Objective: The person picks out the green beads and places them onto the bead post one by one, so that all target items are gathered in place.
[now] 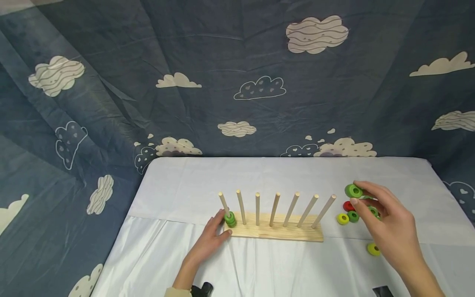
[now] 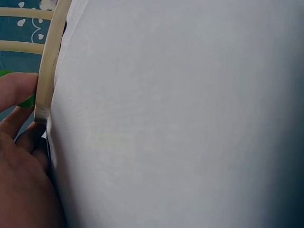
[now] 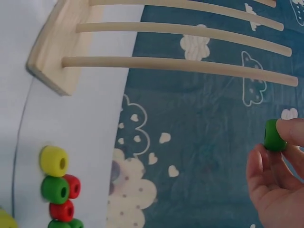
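Note:
A wooden peg board (image 1: 274,232) with several upright pegs lies across the table. Green beads (image 1: 230,220) are stacked on its leftmost peg. My left hand (image 1: 209,239) grips the board's left end, thumb at the front edge and fingers behind, partly hidden. Raised over the right side of the table, my right hand (image 1: 395,220) pinches a green bead (image 1: 349,190) between thumb and fingers; the right wrist view shows this bead (image 3: 272,137) from the side. Loose beads lie below that hand: a yellow bead (image 1: 342,219), a green bead (image 1: 353,216), a red bead (image 1: 348,206) and others partly covered.
Another yellow bead (image 1: 373,249) lies apart, nearer the front. White cloth (image 1: 167,255) with folds covers the table. Dark fabric (image 1: 222,49) printed with clouds hangs behind it. Black objects show at the bottom edge near both forearms.

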Available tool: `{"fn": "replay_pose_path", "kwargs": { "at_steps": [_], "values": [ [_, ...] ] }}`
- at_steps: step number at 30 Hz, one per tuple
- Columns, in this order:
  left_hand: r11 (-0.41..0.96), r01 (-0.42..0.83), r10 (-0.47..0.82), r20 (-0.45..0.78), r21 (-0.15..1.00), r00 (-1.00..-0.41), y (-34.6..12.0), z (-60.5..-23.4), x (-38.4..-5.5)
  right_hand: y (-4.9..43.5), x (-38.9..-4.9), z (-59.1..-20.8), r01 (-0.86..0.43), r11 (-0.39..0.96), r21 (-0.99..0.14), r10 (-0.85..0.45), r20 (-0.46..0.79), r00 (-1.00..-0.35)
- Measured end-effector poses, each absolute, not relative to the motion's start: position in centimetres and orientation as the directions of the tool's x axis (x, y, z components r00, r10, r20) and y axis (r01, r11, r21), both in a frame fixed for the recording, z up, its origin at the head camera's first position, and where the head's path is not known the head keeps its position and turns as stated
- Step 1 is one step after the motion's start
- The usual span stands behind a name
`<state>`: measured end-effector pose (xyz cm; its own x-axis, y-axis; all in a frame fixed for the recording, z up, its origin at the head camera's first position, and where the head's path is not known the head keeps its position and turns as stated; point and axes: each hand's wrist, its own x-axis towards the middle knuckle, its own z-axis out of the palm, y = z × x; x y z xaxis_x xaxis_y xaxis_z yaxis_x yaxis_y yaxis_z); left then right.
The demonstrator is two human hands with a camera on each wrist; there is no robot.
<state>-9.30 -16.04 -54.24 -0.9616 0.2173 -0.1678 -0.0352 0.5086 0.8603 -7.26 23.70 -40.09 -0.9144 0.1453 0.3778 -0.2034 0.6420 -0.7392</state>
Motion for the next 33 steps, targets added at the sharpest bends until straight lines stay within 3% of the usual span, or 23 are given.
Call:
{"fn": "replay_pose_path", "kwargs": {
  "at_steps": [33],
  "values": [
    [0.512, -0.04, 0.216, -0.174, 0.858, -0.961, -16.1, -54.2, -9.3, 20.8, -9.0, -35.4, -0.423, 0.632, -0.649, -0.098, 0.475, -0.875]
  ]
}}
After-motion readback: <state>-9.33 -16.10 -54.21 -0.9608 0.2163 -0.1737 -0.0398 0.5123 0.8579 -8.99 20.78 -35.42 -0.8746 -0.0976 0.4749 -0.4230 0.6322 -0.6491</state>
